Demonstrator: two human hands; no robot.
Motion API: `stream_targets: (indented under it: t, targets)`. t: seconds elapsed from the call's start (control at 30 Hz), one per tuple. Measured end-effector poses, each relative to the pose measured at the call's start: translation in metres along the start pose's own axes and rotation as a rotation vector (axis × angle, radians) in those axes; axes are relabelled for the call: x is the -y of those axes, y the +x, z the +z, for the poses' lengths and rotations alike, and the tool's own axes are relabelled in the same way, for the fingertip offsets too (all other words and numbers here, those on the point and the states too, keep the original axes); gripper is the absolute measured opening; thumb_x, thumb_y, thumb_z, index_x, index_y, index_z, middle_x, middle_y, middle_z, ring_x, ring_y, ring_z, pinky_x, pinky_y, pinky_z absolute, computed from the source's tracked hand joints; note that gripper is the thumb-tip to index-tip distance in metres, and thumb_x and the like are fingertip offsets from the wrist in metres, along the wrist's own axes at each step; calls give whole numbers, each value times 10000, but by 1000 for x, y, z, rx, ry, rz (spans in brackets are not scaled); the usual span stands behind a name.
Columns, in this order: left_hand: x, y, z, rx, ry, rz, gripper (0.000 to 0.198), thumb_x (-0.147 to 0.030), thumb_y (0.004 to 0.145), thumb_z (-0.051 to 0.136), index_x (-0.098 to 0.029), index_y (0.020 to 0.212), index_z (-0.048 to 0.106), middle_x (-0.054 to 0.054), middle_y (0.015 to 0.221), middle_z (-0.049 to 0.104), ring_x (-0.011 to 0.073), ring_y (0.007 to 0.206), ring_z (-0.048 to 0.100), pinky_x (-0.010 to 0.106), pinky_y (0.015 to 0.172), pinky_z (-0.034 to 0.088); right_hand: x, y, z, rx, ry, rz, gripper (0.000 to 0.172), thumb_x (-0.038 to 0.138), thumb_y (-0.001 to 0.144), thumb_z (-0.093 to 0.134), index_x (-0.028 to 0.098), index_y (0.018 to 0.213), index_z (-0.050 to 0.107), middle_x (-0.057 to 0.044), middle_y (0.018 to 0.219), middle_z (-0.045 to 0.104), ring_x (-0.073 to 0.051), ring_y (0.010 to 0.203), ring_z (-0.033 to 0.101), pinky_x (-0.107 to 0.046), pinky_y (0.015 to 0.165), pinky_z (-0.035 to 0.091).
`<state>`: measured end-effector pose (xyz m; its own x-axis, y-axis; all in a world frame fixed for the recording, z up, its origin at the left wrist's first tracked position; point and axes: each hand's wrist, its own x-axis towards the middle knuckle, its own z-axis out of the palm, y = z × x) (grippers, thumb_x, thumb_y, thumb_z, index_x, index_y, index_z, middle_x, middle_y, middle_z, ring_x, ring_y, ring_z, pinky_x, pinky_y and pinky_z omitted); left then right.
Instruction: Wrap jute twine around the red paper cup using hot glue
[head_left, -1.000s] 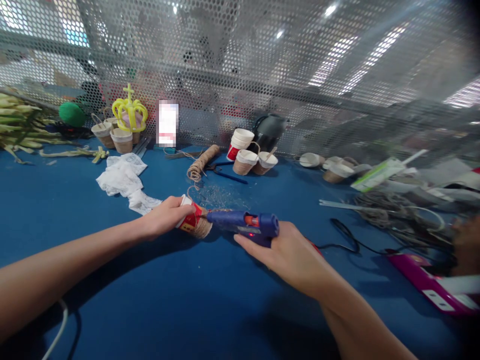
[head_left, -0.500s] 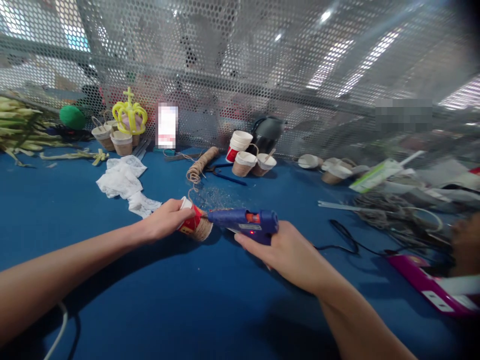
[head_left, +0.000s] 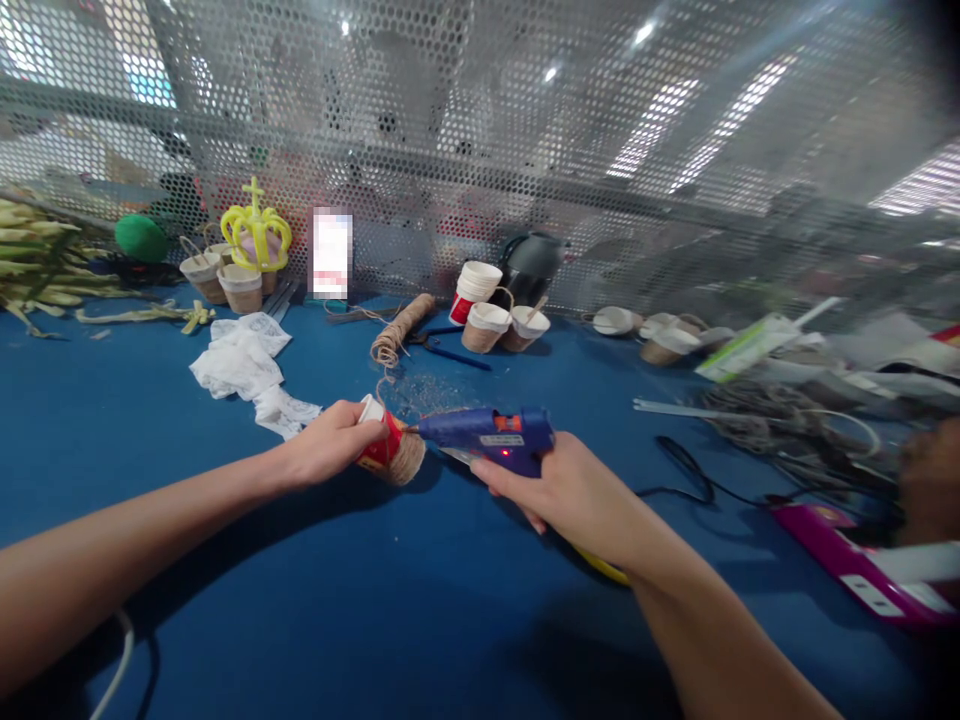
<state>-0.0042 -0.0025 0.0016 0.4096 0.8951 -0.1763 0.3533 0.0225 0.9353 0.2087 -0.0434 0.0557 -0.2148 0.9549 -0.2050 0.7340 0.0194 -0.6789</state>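
My left hand [head_left: 335,442] is closed around a red and white paper cup [head_left: 381,450], tipped on its side with its base to the right. Twine [head_left: 407,460] is wound around the base end. In my right hand [head_left: 551,487] is a blue glue gun [head_left: 491,430] with a red light lit, its nozzle at the cup's side by the edge of the winding. From the cup a strand runs back to a bundle of twine [head_left: 405,325] on the blue table. Scissors [head_left: 454,348] lie beside that bundle.
White lace [head_left: 244,360] lies left of the cup. Behind stand twine-wrapped cups [head_left: 486,328], stacked paper cups [head_left: 478,285], a dark kettle [head_left: 532,262] and a yellow crown-shaped piece [head_left: 255,235]. At right are a glue stick [head_left: 664,408], a black cable [head_left: 686,470], a magenta power strip [head_left: 832,560] and another person's hand [head_left: 930,480].
The glue gun has tilted and risen slightly, its nozzle staying close to the cup. A yellow curved thing now shows under my right wrist. My left hand keeps its hold.
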Motion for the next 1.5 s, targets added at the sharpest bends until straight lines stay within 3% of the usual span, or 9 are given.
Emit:
stream_targets:
  t: [0.27,0.53,0.73,0.93,1.17,1.5]
  targets:
    - [-1,-1,1,-17,16,0,266,-309,674,390,-117,719,568,21,624,582,140,558,498,237,508,364,-1,5,1,-26,-22,6,292,427,717,507,165,589,490,51,388,420,-77,343,410,-200,377,343]
    - [-1,0,1,-8,32,5,243,-302,690,385,-125,701,551,29,614,583,158,602,522,233,514,375,-5,3,0,17,-14,-19,291,432,735,487,164,621,492,26,492,491,-68,365,413,-196,373,346]
    - [-1,-1,1,-21,32,1,247,-307,687,387,-122,705,549,19,609,571,141,552,498,235,503,364,-6,5,1,-11,-39,8,316,454,738,484,169,603,469,48,425,435,-72,358,416,-196,384,352]
    - [-2,-1,1,-9,19,2,257,-312,679,394,-125,698,569,16,604,575,139,557,502,232,505,363,-6,2,1,17,-19,-9,307,454,741,476,165,640,493,21,514,508,-66,370,413,-193,372,352]
    - [-3,-1,1,9,9,0,294,-351,681,410,-119,725,584,29,645,592,148,585,506,234,513,364,2,-3,1,53,-32,50,284,434,718,510,161,639,510,45,442,447,-62,349,381,-184,355,334]
    - [2,0,1,-14,-10,5,242,-295,680,398,-121,729,560,22,634,578,136,555,491,234,508,360,-1,6,2,-33,-13,30,284,425,719,509,174,593,469,51,398,431,-84,353,428,-203,380,355]
